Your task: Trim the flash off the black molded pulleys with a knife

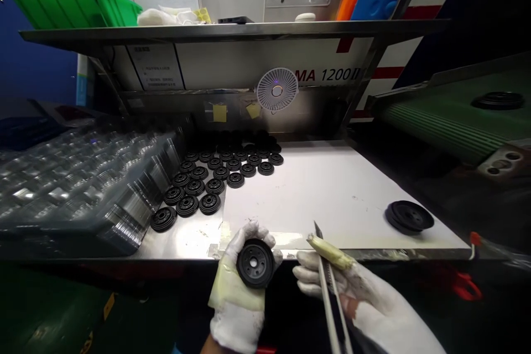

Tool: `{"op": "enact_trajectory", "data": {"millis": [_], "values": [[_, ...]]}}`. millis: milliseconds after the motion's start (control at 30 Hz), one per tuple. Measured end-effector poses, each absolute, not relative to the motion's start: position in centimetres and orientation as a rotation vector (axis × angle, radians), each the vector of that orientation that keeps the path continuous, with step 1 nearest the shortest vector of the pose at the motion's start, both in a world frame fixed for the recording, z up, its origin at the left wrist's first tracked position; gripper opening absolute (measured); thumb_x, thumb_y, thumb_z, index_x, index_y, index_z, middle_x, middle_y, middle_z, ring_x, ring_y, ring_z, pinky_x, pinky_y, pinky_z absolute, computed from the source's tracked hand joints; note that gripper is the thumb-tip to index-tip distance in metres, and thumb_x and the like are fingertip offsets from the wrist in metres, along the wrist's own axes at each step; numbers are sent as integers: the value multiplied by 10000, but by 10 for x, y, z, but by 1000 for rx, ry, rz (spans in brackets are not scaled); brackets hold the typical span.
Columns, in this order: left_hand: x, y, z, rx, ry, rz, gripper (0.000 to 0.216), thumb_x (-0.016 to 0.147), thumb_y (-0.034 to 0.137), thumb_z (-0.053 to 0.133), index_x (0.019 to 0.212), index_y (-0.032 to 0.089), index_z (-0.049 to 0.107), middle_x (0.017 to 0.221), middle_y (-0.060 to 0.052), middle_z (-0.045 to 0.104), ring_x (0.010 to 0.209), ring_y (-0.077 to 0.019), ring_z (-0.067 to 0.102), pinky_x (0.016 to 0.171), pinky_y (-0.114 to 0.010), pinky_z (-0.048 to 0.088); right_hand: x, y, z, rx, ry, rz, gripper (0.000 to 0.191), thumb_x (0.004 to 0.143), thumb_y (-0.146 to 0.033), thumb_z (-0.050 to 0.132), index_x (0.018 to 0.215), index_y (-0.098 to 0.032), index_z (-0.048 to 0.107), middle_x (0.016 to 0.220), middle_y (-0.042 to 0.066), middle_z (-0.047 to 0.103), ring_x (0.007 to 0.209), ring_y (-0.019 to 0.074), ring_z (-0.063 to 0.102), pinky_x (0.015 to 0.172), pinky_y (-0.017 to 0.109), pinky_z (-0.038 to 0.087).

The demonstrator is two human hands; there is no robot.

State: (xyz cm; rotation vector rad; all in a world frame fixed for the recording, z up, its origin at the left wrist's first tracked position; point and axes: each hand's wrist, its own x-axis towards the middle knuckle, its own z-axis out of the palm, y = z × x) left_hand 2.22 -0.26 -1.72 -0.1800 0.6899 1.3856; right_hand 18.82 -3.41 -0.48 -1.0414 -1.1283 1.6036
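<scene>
My left hand (240, 282), in a white glove with tape on the palm, is closed around a round black rubber part (255, 263) with a centre hole and small holes around it. It holds the part face up just in front of the bench edge. My right hand (357, 298), also gloved, grips a thin knife (327, 282) with a taped forefinger laid along it. The blade tip points up and away, a short way right of the part and not touching it.
Several rows of matching black parts (215, 177) lie at the back left of the white work mat (332, 193). A larger black disc (409, 217) sits at the mat's right. Clear plastic trays (78, 177) are stacked on the left. A small fan (277, 90) hangs behind; a green conveyor (456, 116) runs on the right.
</scene>
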Motion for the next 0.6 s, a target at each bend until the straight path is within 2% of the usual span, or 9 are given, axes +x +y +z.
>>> {"op": "enact_trajectory", "data": {"millis": [100, 200, 233, 300, 400, 500, 600], "values": [[25, -5, -16, -172, 643, 1393, 134, 740, 275, 579, 771, 155, 628, 741, -45, 591, 689, -165, 588, 595, -315, 508, 176, -39, -5, -969, -1125, 1631, 427, 611, -433, 720, 982, -249, 618, 831, 58, 625, 716, 219, 603, 672, 376, 499], [28, -12, -14, -157, 576, 1378, 214, 738, 368, 581, 809, 173, 630, 738, -39, 585, 725, -181, 585, 674, -368, 507, 161, -47, -13, -1012, -1075, 1596, 289, 637, -468, 684, 795, -233, 628, 599, -6, 530, 547, 145, 512, 532, 282, 453], [29, -14, -14, -140, 578, 1376, 205, 738, 359, 584, 818, 176, 629, 732, -37, 583, 728, -183, 584, 689, -371, 504, 156, -49, -16, -1045, -1045, 1577, 261, 675, -463, 656, 778, -224, 630, 582, -11, 517, 544, 133, 495, 536, 271, 444], [31, -21, -13, -72, 591, 1398, 181, 750, 304, 575, 880, 188, 623, 760, -36, 587, 747, -182, 585, 683, -346, 502, 148, -52, -21, -1089, -990, 1560, 261, 720, -425, 632, 873, -213, 636, 641, 1, 560, 597, 134, 510, 599, 276, 451], [31, -30, -13, 79, 577, 1428, 260, 763, 238, 546, 1021, 242, 577, 849, -31, 588, 730, -186, 585, 521, -280, 479, 142, -54, -22, -1075, -929, 1561, 332, 749, -386, 615, 1019, -192, 608, 812, 48, 624, 735, 176, 557, 706, 322, 465], [32, -33, -15, 156, 569, 1419, 289, 768, 248, 537, 1056, 267, 552, 884, -33, 582, 733, -199, 585, 429, -236, 418, 139, -55, -17, -1028, -873, 1527, 245, 764, -349, 607, 951, -192, 628, 770, 35, 628, 730, 174, 573, 714, 319, 477], [34, -30, -15, 156, 609, 1357, 304, 780, 358, 524, 1059, 243, 555, 943, -70, 590, 739, -201, 590, 386, -200, 366, 139, -53, -17, -996, -851, 1487, 159, 754, -301, 630, 869, -191, 635, 700, 12, 616, 657, 147, 571, 673, 292, 492]]}}
